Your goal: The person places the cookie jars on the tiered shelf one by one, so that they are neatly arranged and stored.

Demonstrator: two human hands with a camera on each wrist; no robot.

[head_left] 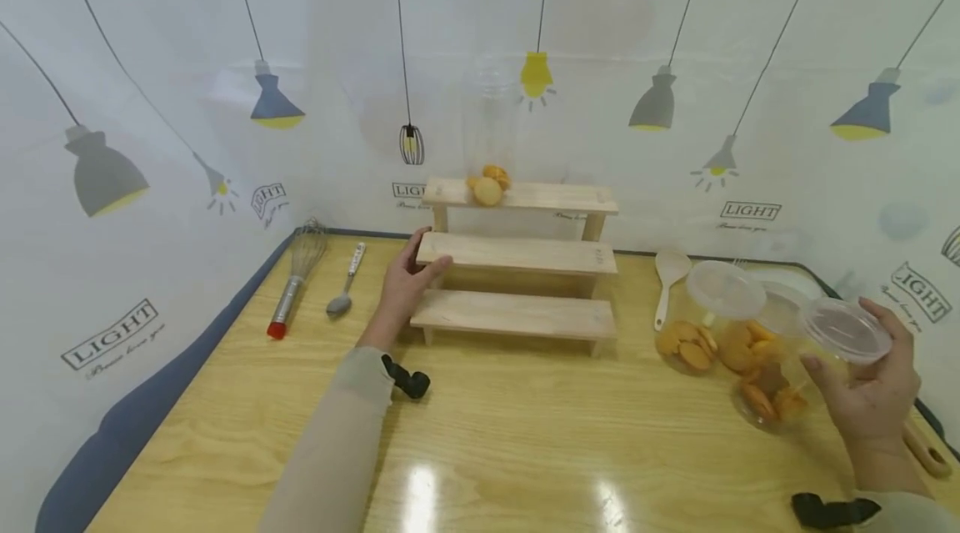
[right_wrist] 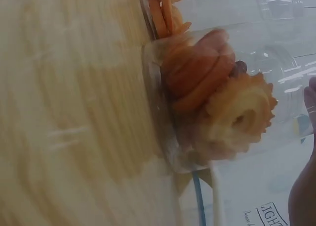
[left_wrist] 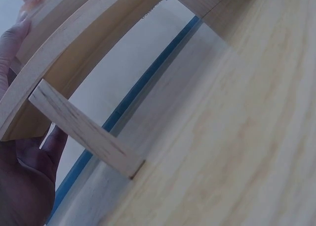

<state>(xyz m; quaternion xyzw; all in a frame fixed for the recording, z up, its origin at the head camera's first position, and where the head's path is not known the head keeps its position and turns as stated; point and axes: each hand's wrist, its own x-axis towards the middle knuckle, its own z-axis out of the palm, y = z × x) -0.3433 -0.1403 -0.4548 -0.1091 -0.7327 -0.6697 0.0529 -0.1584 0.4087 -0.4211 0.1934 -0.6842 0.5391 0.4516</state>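
Note:
My left hand (head_left: 405,283) grips the left end of the middle board of a three-step wooden display rack (head_left: 517,253), thumb on top. In the left wrist view, that hand (left_wrist: 29,181) is beside the rack's leg (left_wrist: 86,129). On the top step stands a clear jar (head_left: 491,120) with round cookies at its bottom. My right hand (head_left: 873,387) grips another clear lidded jar (head_left: 847,331) near its lid. Orange-brown cookies, one ring-shaped with a scalloped edge (right_wrist: 239,119), lie inside it in the right wrist view.
Two more lidded cookie jars (head_left: 726,289) stand beside the held one, near a pale spoon (head_left: 671,279) and a white plate (head_left: 787,276). To the left lie a whisk (head_left: 292,287) and a metal spoon (head_left: 341,302). A wooden handle (head_left: 926,445) shows at right. Lamp-printed cloth surrounds the table.

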